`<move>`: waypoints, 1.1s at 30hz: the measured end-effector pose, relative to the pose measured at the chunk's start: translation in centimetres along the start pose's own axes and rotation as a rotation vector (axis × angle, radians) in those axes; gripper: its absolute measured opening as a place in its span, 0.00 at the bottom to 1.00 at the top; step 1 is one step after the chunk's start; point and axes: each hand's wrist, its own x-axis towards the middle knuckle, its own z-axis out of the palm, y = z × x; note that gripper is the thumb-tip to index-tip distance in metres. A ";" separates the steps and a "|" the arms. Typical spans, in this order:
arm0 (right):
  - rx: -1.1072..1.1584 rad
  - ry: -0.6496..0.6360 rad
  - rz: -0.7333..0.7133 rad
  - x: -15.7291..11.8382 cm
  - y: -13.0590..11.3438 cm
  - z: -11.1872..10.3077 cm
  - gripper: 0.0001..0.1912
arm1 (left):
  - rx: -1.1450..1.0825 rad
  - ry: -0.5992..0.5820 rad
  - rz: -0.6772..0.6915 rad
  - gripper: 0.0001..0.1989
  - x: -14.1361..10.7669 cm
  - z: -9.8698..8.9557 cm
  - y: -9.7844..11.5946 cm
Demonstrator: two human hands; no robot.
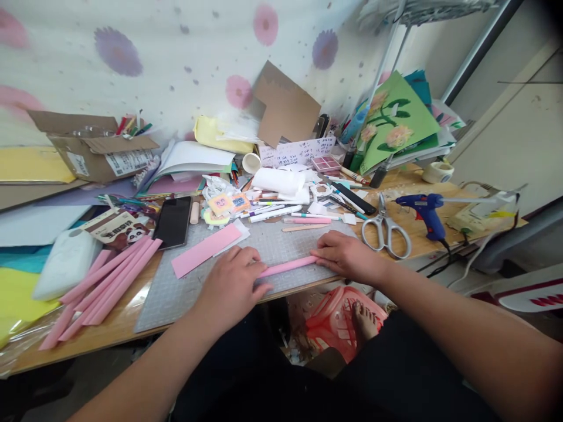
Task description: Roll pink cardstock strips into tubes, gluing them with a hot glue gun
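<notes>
A thin pink paper roll lies near the front edge of the grey cutting mat. My left hand closes on its left end, thumb and fingers around it. At the other end, the fingers of my right hand are pressed on the roll. A flat pink paper strip rests on the mat beyond my left hand, partly over a white piece of paper. Several finished-looking pink tubes are piled at the left of the table.
Grey scissors and a blue glue gun lie to the right. A black phone sits at the mat's left edge. Pens and paper scraps crowd the back, beside a cardboard box. A red plastic stool stands below.
</notes>
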 end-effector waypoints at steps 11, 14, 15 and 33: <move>0.386 0.137 0.181 1.2 -0.8 -1.0 0.18 | -0.230 -0.032 -0.099 0.04 3.8 0.8 2.2; 0.609 0.248 0.239 1.8 -2.1 -1.9 0.23 | -0.446 -0.012 -0.176 0.04 3.1 -0.2 2.6; 0.681 0.278 0.248 2.1 -2.8 -2.1 0.26 | -0.532 -0.008 -0.190 0.05 2.7 -0.5 3.0; 0.925 0.366 -0.011 3.8 -12.8 -3.9 0.19 | -0.947 0.277 -0.061 0.19 -2.8 -0.3 5.7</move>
